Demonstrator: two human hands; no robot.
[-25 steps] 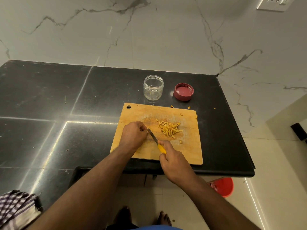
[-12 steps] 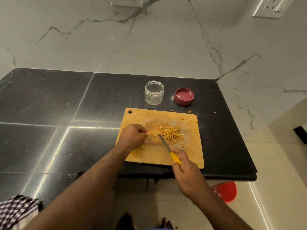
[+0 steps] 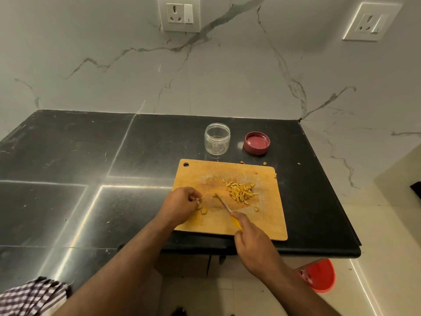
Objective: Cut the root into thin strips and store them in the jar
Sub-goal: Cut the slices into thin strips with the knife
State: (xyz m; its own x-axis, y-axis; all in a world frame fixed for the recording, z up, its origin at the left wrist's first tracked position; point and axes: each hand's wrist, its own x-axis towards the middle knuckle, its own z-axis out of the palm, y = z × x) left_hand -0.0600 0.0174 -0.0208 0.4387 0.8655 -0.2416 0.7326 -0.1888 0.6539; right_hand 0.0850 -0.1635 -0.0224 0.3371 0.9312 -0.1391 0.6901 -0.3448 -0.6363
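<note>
On the cutting board [image 3: 268, 222], left hand [image 3: 182, 202] pinching a root piece [image 3: 199, 204], right hand [image 3: 255, 242] gripping the knife [image 3: 224, 205] beside cut strips [image 3: 240, 192].

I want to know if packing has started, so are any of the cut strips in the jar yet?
No, the jar looks clear and empty, while the strips lie in a pile on the cutting board.

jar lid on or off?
Off. The small clear plastic jar stands upright and open-mouthed; its round red lid lies beside it on the black countertop, apart.
</note>
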